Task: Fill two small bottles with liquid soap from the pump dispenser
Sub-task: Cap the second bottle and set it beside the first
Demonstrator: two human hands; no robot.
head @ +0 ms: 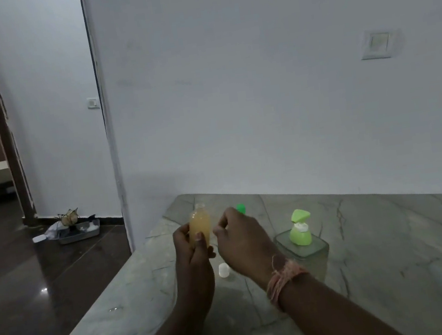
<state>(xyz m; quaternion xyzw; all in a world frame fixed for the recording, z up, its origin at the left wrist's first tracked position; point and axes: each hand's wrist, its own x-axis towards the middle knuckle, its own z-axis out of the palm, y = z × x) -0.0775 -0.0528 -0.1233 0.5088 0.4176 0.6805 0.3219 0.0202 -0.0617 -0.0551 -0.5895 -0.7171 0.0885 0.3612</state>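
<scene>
While your left hand grips the upright filled bottle, its white cap lies just below your loosely curled, empty right hand.

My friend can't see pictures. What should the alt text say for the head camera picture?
A person's left hand holds up a small open bottle of orange-yellow liquid, and the right hand hovers beside it. On the marble counter sit a green-topped pump dispenser, a small white cap and a green cap.
</scene>
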